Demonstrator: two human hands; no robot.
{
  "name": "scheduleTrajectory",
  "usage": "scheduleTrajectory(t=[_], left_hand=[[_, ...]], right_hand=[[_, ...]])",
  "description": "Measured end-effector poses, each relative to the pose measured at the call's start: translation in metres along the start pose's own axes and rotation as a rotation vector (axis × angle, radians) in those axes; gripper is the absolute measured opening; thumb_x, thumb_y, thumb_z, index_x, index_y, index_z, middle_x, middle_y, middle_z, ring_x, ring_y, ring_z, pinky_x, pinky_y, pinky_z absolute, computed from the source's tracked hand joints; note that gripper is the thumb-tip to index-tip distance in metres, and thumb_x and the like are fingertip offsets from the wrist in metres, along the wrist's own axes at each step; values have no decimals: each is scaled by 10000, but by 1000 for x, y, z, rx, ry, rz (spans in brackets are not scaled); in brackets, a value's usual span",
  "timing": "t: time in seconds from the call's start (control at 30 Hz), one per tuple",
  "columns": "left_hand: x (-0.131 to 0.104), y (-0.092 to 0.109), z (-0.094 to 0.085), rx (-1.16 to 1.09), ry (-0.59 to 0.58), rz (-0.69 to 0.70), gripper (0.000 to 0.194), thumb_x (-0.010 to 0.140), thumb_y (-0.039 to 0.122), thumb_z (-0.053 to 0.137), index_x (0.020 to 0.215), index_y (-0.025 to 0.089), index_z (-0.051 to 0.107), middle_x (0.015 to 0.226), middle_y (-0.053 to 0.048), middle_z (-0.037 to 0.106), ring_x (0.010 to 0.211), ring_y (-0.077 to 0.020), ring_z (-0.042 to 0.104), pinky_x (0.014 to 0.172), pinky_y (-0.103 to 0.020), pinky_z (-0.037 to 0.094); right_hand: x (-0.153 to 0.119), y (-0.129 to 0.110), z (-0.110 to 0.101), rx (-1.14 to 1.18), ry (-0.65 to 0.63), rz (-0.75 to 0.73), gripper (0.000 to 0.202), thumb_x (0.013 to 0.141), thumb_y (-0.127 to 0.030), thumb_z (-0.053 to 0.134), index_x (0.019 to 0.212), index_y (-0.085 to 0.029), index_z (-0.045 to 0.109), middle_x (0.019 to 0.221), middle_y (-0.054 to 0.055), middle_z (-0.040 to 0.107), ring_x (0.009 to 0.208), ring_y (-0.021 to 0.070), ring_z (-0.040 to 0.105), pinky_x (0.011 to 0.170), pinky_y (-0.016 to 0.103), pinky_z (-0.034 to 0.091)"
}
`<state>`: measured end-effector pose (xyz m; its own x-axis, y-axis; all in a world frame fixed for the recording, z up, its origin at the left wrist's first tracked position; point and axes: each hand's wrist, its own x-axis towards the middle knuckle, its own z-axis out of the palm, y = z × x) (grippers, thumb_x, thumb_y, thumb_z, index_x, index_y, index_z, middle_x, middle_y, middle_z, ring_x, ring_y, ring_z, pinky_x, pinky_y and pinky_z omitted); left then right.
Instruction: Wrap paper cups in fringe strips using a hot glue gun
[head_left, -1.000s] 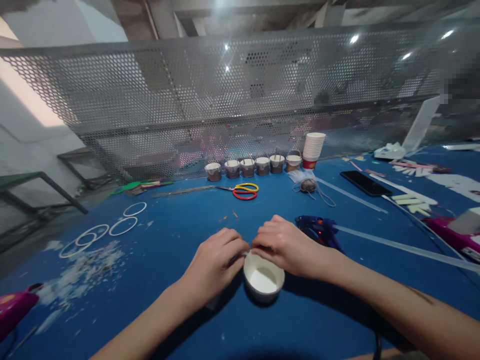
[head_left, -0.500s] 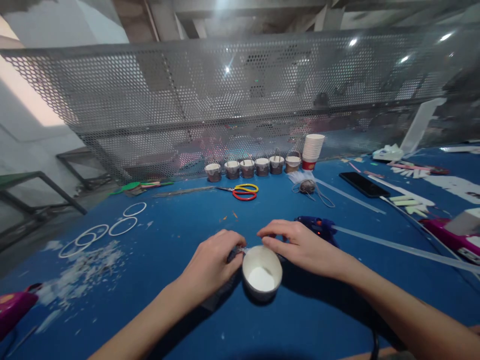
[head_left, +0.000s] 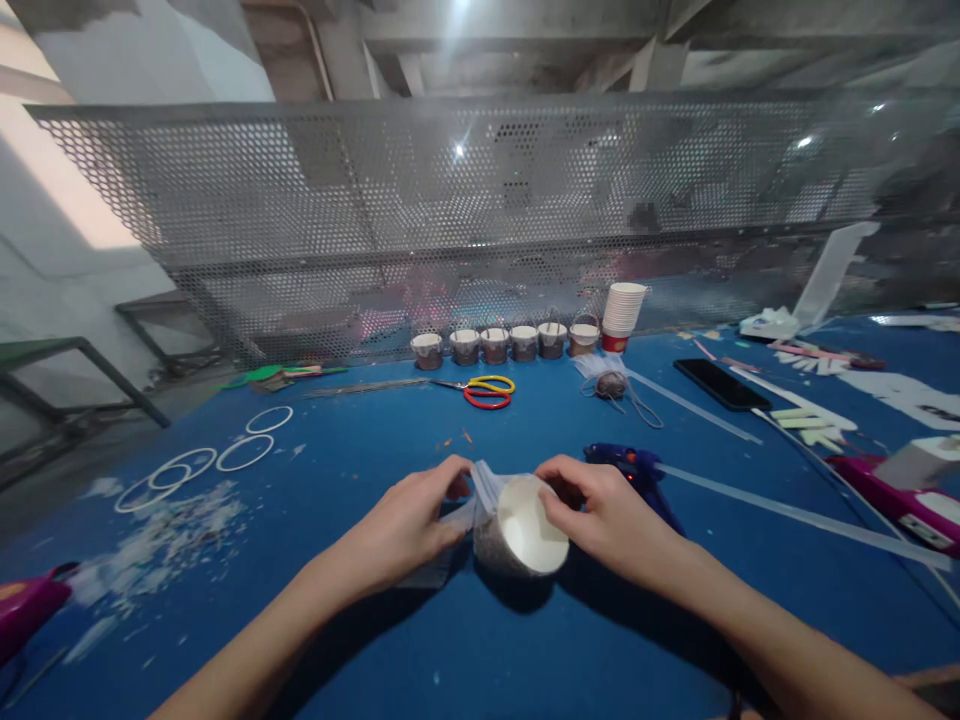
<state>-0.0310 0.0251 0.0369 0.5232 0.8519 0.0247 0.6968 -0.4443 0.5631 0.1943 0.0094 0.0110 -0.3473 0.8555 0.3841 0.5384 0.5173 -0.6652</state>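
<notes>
A small paper cup (head_left: 534, 528), white inside and wrapped in something grey outside, tilts toward me above the blue table. My right hand (head_left: 600, 505) pinches its right rim, thumb near the inside. To the cup's left, my left hand (head_left: 405, 520) is closed on a sheer whitish strip (head_left: 486, 484) that lies against the cup's side; whether it is mesh or plastic film I cannot tell. Just beyond my right hand lies a blue glue gun (head_left: 630, 465) with a long clear glue stick (head_left: 787, 512) sticking out of it.
Red-and-yellow scissors (head_left: 489, 391), several grey-wrapped cups (head_left: 495, 346) and a paper cup stack (head_left: 622, 315) stand or lie toward the mesh partition (head_left: 375, 200). A ball of twine (head_left: 610, 385) and a phone (head_left: 721, 384) are rightward. White rings (head_left: 246, 452) and scraps (head_left: 165, 540) lie left.
My right hand has moved onto the cup's rim, and the cup has tipped to show its grey side. The sheer strip in my left hand now rises higher beside it.
</notes>
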Motion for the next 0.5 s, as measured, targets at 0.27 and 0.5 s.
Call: scheduleTrajectory(t=[0.27,0.5], left_hand=[[-10,1,-17,-82,55,112,338,766,188,574,1101,236,577,1112,-36,653,1016,-196,604,925,-344,461],[-22,7,-21,-348,-110,104,535,666,251,733,1163,283,540,1386,-53,443,1313,-254,374,1026,-402,397]], right_hand=[[3,25,8,-273,433,-546,225,884,-97,464,1074,-172,556,781,54,684,649,156,644,614,259,529],[0,28,0,-413,438,-812,321,874,-64,473,1182,-153,502,774,91,707,652,196,665,577,311,524]])
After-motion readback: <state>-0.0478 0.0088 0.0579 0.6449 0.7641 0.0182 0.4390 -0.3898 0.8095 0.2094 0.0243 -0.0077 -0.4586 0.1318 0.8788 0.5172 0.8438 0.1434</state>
